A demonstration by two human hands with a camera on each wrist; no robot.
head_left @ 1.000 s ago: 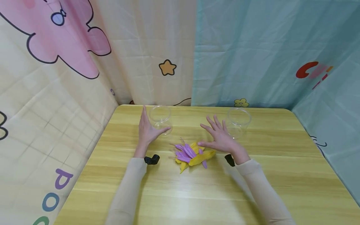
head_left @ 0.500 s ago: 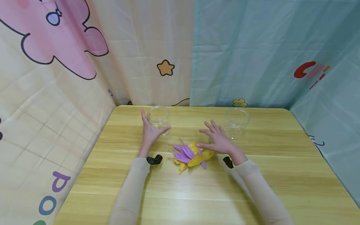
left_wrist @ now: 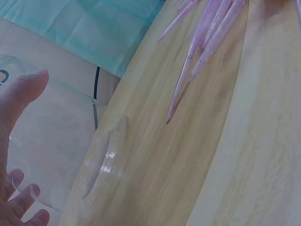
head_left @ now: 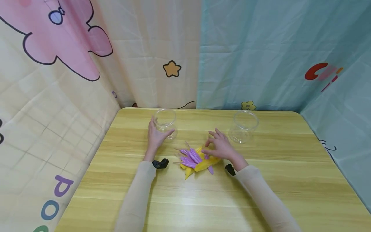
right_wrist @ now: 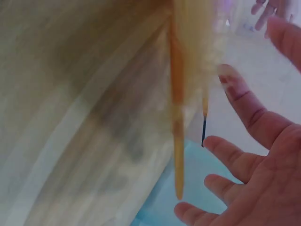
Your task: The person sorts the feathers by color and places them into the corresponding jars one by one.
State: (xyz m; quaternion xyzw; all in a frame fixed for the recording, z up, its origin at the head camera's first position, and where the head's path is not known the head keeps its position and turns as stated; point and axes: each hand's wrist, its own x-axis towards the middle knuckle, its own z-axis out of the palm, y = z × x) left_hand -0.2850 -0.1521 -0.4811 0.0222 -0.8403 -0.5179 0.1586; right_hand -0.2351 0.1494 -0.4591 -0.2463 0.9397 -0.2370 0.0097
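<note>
In the head view, my left hand (head_left: 156, 138) curves round the near left side of a clear jar (head_left: 165, 124) standing at the back of the table. Its thumb lies across the front; in the left wrist view the fingertips (left_wrist: 30, 195) show beside the transparent wall. A loose pile of purple and yellow feathers (head_left: 195, 158) lies mid-table. Over the right side of that pile hovers my right hand (head_left: 221, 146), fingers apart and holding nothing. A yellow feather (right_wrist: 178, 132) hangs blurred in the right wrist view, near those fingers; touch is unclear.
A second clear jar (head_left: 244, 127) stands at the back right, beyond my right hand. Wooden table (head_left: 185, 199) surface reaches toward me. Printed curtains (head_left: 171, 38) enclose its back and sides.
My left hand has shifted slightly right and closed in around the left jar. My right hand has lowered toward the feathers, its spread fingers drawing in. The feathers and jars look unmoved.
</note>
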